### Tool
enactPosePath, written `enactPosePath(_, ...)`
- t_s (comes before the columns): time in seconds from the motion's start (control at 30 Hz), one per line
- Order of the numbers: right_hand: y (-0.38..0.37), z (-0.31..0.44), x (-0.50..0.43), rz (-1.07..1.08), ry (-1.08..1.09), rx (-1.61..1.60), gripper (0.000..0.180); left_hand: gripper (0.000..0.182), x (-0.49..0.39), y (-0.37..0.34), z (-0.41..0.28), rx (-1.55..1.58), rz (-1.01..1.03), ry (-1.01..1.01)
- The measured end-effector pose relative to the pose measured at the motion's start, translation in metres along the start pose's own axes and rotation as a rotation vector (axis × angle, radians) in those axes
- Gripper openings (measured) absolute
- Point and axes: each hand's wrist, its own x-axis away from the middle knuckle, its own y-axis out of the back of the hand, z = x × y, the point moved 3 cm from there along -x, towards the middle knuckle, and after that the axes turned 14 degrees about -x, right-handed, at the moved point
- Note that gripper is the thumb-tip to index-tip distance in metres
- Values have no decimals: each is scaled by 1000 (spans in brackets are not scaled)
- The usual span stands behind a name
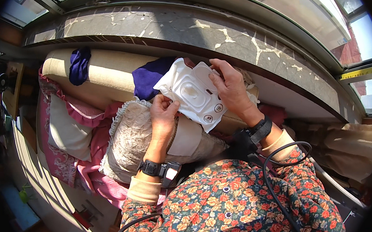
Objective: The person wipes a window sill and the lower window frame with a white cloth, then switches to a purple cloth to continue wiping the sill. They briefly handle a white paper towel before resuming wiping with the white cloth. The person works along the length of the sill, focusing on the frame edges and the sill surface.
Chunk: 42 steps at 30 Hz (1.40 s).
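A white wet-wipes pack [190, 107] is held up in front of me, its plastic flip lid [203, 75] raised. Part of a white wipe [190, 91] shows in the opening. My left hand [162, 113] pinches the pack's left edge between thumb and fingers. On the other side, my right hand [230, 84] grips the pack by the lid and the right edge; some of those fingers are hidden. Beneath my left forearm lies a beige cushion [127, 139] with a braided trim, and a white sheet-like piece [185, 140] rests on it.
Behind the pack runs the sofa back [116, 69], with a dark blue cloth [80, 66] and another blue cloth [153, 75] draped over it. A stone window sill [176, 25] lies beyond. Pink bedding [103, 185] and a white pillow [66, 128] are at left. A black cable [269, 182] hangs by my right arm.
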Motion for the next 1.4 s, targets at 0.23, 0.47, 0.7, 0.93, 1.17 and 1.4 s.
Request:
enactPosePath(0.23, -8, 48, 73, 247, 556, 334, 35, 23, 7, 0, -6, -1, -12, 15)
enactPosePath(0.47, -21, 20, 49, 339, 315, 351, 30, 21, 7, 0, -4, -53, -12, -29)
enactPosePath(0.7, 22, 46, 42, 141, 330, 240, 13, 18, 8, -2, -4, -79, -52, -51)
enactPosePath(0.93, 37, -17, 12, 216, 110, 616, 11, 21, 9, -1, 1, -66, -69, -58)
enactPosePath(1.17, 38, -24, 13, 160, -67, 580, 8, 19, 5, 4, 8, -83, -55, -98)
enactPosePath(1.4, 113, 1, 92, -65, 248, 614, 8, 23, 3, 8, 10, -133, -35, -106)
